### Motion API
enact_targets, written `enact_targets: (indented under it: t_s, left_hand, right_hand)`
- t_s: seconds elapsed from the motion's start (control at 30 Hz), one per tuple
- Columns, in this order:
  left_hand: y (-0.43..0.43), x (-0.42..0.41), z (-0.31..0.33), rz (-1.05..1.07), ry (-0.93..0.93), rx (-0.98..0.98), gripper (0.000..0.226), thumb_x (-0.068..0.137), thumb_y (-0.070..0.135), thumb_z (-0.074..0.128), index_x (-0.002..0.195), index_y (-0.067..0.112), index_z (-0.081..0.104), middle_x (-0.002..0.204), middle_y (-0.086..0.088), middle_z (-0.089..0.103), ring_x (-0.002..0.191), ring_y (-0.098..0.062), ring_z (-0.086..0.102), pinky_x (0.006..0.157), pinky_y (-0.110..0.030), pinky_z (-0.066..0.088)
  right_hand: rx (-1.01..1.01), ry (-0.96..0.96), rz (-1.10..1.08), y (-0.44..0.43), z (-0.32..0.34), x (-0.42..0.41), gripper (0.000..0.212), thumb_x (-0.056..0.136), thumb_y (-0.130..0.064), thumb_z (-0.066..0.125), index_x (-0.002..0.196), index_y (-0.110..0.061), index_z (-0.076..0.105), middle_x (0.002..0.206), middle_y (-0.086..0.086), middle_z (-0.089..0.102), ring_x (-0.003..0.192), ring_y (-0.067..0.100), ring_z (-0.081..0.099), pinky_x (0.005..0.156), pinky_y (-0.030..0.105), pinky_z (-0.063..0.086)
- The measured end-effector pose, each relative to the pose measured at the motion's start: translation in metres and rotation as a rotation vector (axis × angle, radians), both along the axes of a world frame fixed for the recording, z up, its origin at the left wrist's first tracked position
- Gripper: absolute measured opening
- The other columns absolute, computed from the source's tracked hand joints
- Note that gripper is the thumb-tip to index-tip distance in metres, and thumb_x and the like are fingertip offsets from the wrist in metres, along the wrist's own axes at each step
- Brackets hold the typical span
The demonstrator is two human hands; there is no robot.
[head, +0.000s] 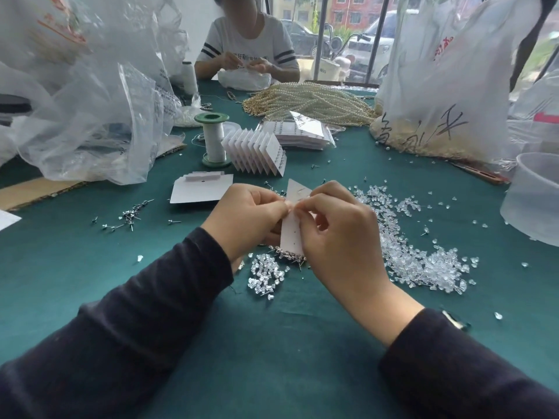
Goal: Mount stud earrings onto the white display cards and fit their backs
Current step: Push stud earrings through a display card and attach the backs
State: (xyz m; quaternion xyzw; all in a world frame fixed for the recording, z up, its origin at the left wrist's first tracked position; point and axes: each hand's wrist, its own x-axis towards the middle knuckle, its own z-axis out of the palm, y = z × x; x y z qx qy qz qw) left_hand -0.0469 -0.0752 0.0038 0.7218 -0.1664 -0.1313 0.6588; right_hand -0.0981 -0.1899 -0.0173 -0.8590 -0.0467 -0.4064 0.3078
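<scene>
Above the middle of the green worktop (272, 343), toward its near edge, I am holding one white display card (291, 234) upright between both hands. The left hand (254, 216) is pinching the card's left edge, fingers (272, 207) curled, steadying it; the right hand (335, 234) is pinching at the same spot, thumb and forefinger closed on something too small for me to make out, a stud or its back by my judgement. I am lifting the card clear of the cloth, I judge, so that both faces are within reach, the post going in from one side and the back from the other.

Supplies are lying close for the same reason: a heap of stud earrings (287, 254) directly beneath the card; a small cluster of clear backs (264, 275) just beside it toward the near edge; a far larger drift of backs (423, 264) spreading toward the right edge; scattered studs (130, 214) lying toward the left edge. Blank cards (196, 190) are waiting just beyond the left hand; finished cards (260, 152) are standing fanned farther back, beside a spool (214, 139), apart from the loose parts. A second person (246, 40) is working at the far edge.
</scene>
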Motion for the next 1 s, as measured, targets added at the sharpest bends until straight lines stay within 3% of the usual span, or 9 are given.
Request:
enact_targets:
  t_s: [0.1, 0.17, 0.3, 0.37, 0.43, 0.57, 0.77, 0.83, 1.0]
  left_hand:
    - [0.004, 0.004, 0.008, -0.076, 0.003, -0.07, 0.032, 0.082, 0.031, 0.059, 0.061, 0.01, 0.071, 0.061, -0.008, 0.07, 0.052, -0.017, 0.065, 0.046, -0.022, 0.051]
    - [0.009, 0.011, 0.01, -0.031, -0.118, -0.037, 0.034, 0.077, 0.041, 0.058, 0.064, 0.012, 0.072, 0.064, -0.007, 0.071, 0.054, -0.017, 0.066, 0.049, -0.025, 0.054]
    - [0.025, 0.035, 0.005, 0.349, -0.611, 0.574, 0.007, 0.082, 0.022, 0.065, 0.085, 0.018, 0.07, 0.071, 0.002, 0.068, 0.06, -0.01, 0.06, 0.066, -0.018, 0.047]
    - [0.032, 0.042, 0.0, 0.325, -0.579, 0.819, 0.019, 0.078, 0.027, 0.069, 0.094, 0.019, 0.071, 0.074, 0.005, 0.062, 0.07, -0.011, 0.055, 0.074, -0.017, 0.039]
    - [0.034, 0.044, -0.002, 0.225, -0.502, 0.914, 0.019, 0.077, 0.029, 0.068, 0.093, 0.018, 0.072, 0.077, 0.006, 0.061, 0.076, -0.01, 0.053, 0.075, -0.018, 0.036]
    - [0.031, 0.045, -0.002, 0.196, -0.452, 0.905, 0.01, 0.081, 0.02, 0.066, 0.085, 0.017, 0.074, 0.077, 0.006, 0.061, 0.079, -0.009, 0.054, 0.075, -0.019, 0.037]
    - [0.033, 0.046, -0.001, 0.217, -0.445, 0.924, 0.009, 0.08, 0.018, 0.067, 0.084, 0.016, 0.074, 0.087, -0.001, 0.068, 0.083, -0.011, 0.054, 0.079, -0.019, 0.039]
    - [0.034, 0.046, 0.0, 0.267, -0.464, 0.893, 0.01, 0.079, 0.021, 0.068, 0.083, 0.015, 0.074, 0.087, -0.002, 0.07, 0.085, -0.014, 0.057, 0.083, -0.022, 0.04]
    - [0.039, 0.047, 0.002, 0.304, -0.411, 0.666, 0.009, 0.074, 0.026, 0.074, 0.073, 0.017, 0.073, 0.066, 0.004, 0.065, 0.062, -0.003, 0.054, 0.069, -0.019, 0.039]
  right_hand:
    - [0.07, -0.039, 0.015, -0.005, 0.007, -0.001, 0.005, 0.078, -0.002, 0.068, 0.075, -0.002, 0.072, 0.077, 0.005, 0.063, 0.063, 0.012, 0.053, 0.059, 0.023, 0.044]
    - [0.106, -0.069, 0.044, -0.01, 0.012, -0.003, 0.004, 0.078, -0.003, 0.069, 0.078, -0.004, 0.073, 0.077, 0.003, 0.063, 0.067, 0.01, 0.055, 0.063, 0.02, 0.046]
    - [0.203, -0.068, 0.07, -0.017, 0.018, -0.006, 0.005, 0.079, -0.005, 0.069, 0.082, -0.009, 0.072, 0.079, -0.007, 0.059, 0.075, 0.004, 0.055, 0.072, 0.014, 0.046]
    - [0.357, -0.028, 0.117, -0.019, 0.02, -0.006, 0.009, 0.08, -0.007, 0.069, 0.081, -0.015, 0.07, 0.082, -0.012, 0.057, 0.08, 0.002, 0.057, 0.075, 0.017, 0.048]
    - [0.494, 0.018, 0.151, -0.02, 0.022, -0.006, 0.015, 0.08, -0.007, 0.069, 0.077, -0.021, 0.067, 0.083, -0.008, 0.06, 0.078, -0.001, 0.058, 0.074, 0.013, 0.047]
    - [0.796, 0.199, 0.229, -0.021, 0.023, -0.005, 0.016, 0.08, -0.011, 0.07, 0.07, -0.024, 0.069, 0.075, -0.003, 0.067, 0.07, 0.011, 0.063, 0.076, 0.034, 0.055]
    - [1.079, 0.316, 0.327, -0.02, 0.021, -0.006, 0.021, 0.082, -0.011, 0.067, 0.063, -0.021, 0.072, 0.08, 0.006, 0.066, 0.077, 0.018, 0.063, 0.057, 0.024, 0.052]
    - [1.132, 0.344, 0.341, -0.021, 0.021, -0.005, 0.023, 0.081, -0.012, 0.067, 0.061, -0.022, 0.072, 0.076, 0.004, 0.066, 0.076, 0.017, 0.063, 0.059, 0.029, 0.053]
    - [1.284, 0.412, 0.381, -0.022, 0.023, -0.005, 0.003, 0.063, -0.017, 0.07, 0.063, -0.02, 0.071, 0.075, 0.002, 0.071, 0.079, 0.019, 0.065, 0.075, 0.043, 0.057]
